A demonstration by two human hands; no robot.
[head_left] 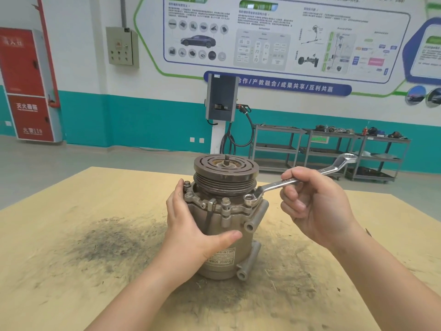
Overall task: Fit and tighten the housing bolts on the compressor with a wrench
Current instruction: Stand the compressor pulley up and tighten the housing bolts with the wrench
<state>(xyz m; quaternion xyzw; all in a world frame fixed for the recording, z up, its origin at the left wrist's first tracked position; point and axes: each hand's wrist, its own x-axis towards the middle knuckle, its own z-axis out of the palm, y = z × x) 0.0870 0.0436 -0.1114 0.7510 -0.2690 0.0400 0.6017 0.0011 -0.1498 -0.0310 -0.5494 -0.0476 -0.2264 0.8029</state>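
One compressor (pixel 224 225) stands upright on the desk (pixel 71 235) between the two hands, pulley end up. The left hand (pixel 191 225) wraps its body, fingers spread flat round the left side, thumb lying across the front above the label. The right hand (pixel 315 206) is to the right of the compressor, fingers curled round the shank of the one wrench (pixel 298 180). The wrench's near ring end sits over a bolt (pixel 249 199) on the flange's right side; its far ring end points up and away beyond the right hand. Two more bolts show on the flange: one (pixel 225 201) at the front between the hands, one (pixel 189 193) just beside the left hand's fingertips. A dark smudge (pixel 112 240) stains the desk left of the left hand.
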